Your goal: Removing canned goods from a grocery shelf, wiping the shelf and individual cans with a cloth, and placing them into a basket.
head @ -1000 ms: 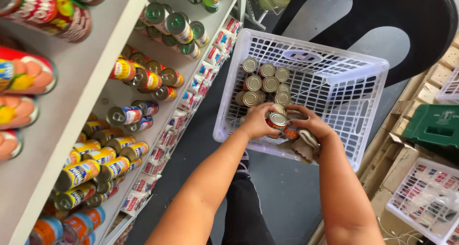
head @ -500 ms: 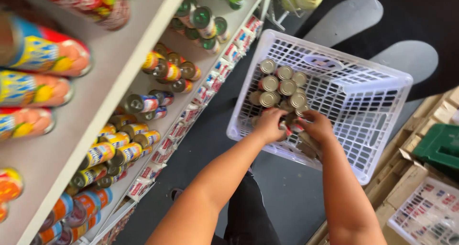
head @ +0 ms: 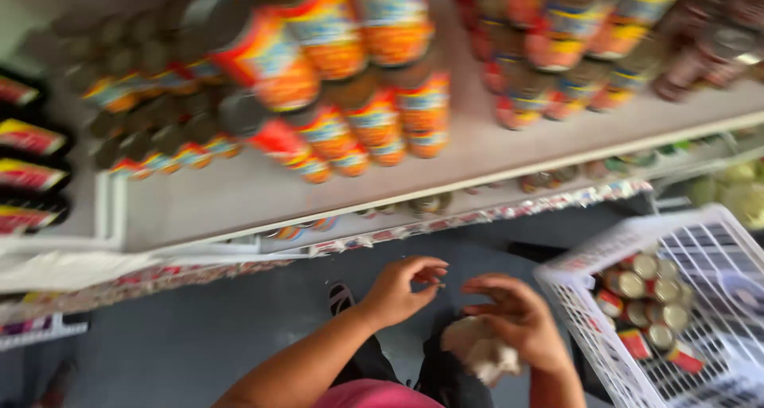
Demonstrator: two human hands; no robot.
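Head view, blurred crumpled whitish wrapper (head: 485,352), right hand (head: 517,320)

A crumpled whitish wrapper (head: 487,351) lay bunched under the right hand (head: 517,319), just left of the white wire basket (head: 593,340); blur hid whether the fingers clasped it.

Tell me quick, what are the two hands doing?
Left hand: fingers curled, nothing visibly held.
Right hand: fingers loosely bent over crumpled whitish stuff; whether it grips that cannot be told.
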